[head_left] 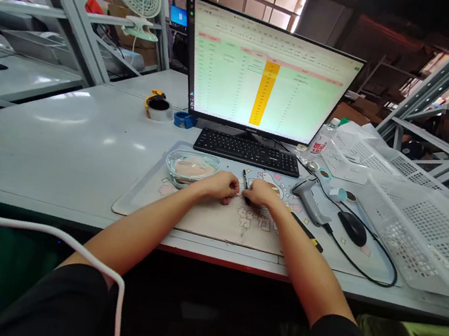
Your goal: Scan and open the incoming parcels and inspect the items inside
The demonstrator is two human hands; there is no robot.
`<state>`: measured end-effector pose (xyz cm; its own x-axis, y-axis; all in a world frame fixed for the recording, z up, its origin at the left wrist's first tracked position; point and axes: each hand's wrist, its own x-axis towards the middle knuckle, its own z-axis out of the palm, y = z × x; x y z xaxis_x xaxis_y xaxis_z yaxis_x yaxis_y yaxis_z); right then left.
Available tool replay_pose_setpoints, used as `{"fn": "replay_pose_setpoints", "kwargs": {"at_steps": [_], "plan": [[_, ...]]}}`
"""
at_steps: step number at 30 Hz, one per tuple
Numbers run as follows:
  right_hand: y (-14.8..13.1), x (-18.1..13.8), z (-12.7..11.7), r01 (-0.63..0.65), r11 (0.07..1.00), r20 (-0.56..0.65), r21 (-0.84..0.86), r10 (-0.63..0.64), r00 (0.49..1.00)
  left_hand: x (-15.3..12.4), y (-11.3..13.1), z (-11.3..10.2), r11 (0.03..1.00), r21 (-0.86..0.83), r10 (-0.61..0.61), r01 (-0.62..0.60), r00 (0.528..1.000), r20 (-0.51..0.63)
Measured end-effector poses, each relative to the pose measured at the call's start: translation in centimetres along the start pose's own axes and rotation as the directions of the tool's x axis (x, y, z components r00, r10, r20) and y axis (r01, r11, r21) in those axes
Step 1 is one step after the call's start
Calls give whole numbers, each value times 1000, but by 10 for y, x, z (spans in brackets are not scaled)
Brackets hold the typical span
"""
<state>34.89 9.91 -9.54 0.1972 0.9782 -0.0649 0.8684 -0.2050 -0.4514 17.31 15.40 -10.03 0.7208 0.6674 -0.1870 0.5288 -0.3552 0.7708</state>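
- Left hand [221,186] and right hand [262,193] meet knuckle to knuckle on the desk mat [146,192], mid-counter towards the near edge, in front of the keyboard [249,151].
- Black pen [245,179] sits right at the joint between both hands, its free end sticking out towards the keyboard.
- Right fingers are pressed together and closed around the pen's lower part.
- Left fingers are curled under against the same spot. They probably pinch the pen's end or cap, but it is too small to tell.
- Progress, my read: the pen is picked up and in hand. I can't make out any fresh marks on the brown cardboard sheet [210,223] under the wrists.
- Clear glass bowl [192,165] is just beside the left hand, on the far side.
- Barcode scanner [308,199] and mouse [352,228] lie to the right, apart from the hands.
- White mesh baskets [424,238] are at the counter's right edge.
- Monitor [266,77] behind the keyboard shows a spreadsheet.
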Motion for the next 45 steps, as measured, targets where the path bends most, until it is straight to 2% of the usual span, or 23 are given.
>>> {"fn": "replay_pose_setpoints", "kwargs": {"at_steps": [2, 4, 6, 8, 10, 13, 15, 17, 18, 20, 22, 23, 24, 25, 27, 28, 30, 32, 35, 40, 45], "plan": [[10, 0, -9, 4, 1000, -12, 29, -3, 1000, -2, -1, 2, 998, -55, -15, 16, 999, 31], [22, -5, -20, 40, 973, -18, 225, -37, 999, -3, 0, 3, 986, -164, 12, 1, 997, 82], [31, -14, -27, 98, 849, -32, 519, -95, 995, -3, -1, 5, 968, -250, 60, -26, 990, 128], [34, -22, -29, 143, 698, -69, 702, -133, 989, -2, -3, 8, 974, -222, 67, -39, 991, 118], [32, -28, -27, 174, 665, -100, 726, -148, 984, -1, -6, 10, 992, -104, 76, -70, 996, 48], [22, -32, -15, 212, 673, -111, 708, -191, 975, 0, -9, 11, 969, 97, 236, -227, 968, -88], [17, -32, -6, 233, 673, -91, 702, -240, 967, 0, -8, 9, 923, 175, 363, -342, 926, -104], [17, -29, -3, 233, 655, -69, 719, -267, 961, -3, -4, 6, 892, 213, 422, -398, 903, -78], [21, -26, -6, 228, 632, -93, 741, -239, 967, -4, -2, 3, 883, 245, 428, -400, 901, -74], [35, -20, -17, 238, 552, -245, 799, -63, 967, -9, 2, -2, 872, 329, 416, -363, 904, -103], [51, -13, -31, 290, 472, -415, 833, 186, 891, -13, 4, -8, 875, 365, 384, -318, 915, -124], [56, -10, -36, 304, 452, -451, 839, 265, 852, -15, 4, -11, 885, 359, 362, -298, 924, -126], [59, -9, -38, 293, 449, -445, 844, 282, 850, -17, 3, -12, 896, 349, 335, -275, 934, -124], [59, -9, -38, 258, 464, -400, 847, 238, 885, -18, 2, -13, 904, 348, 309, -250, 943, -125], [51, -11, -31, 163, 537, -212, 828, 31, 977, -19, -1, -11, 898, 391, 271, -204, 954, -125], [45, -13, -26, 127, 586, -94, 800, -87, 992, -19, -2, -9, 885, 426, 264, -190, 957, -121], [35, -17, -19, 98, 679, 94, 728, -240, 966, -18, -4, -4, 860, 480, 255, -171, 960, -114], [29, -21, -14, 97, 742, 156, 663, -264, 952, -16, -6, 1, 855, 497, 235, -149, 965, -115], [28, -23, -7, 122, 775, 74, 620, -212, 974, -14, -8, 6, 856, 505, 191, -107, 975, -116], [25, -22, 18, 140, 752, -48, 645, -142, 989, -11, -8, 10, 850, 521, 144, -82, 986, -79], [26, -21, 34, 242, 807, -157, 538, -186, 970, -9, -10, 13, 859, 508, 130, -64, 987, -97]]}}
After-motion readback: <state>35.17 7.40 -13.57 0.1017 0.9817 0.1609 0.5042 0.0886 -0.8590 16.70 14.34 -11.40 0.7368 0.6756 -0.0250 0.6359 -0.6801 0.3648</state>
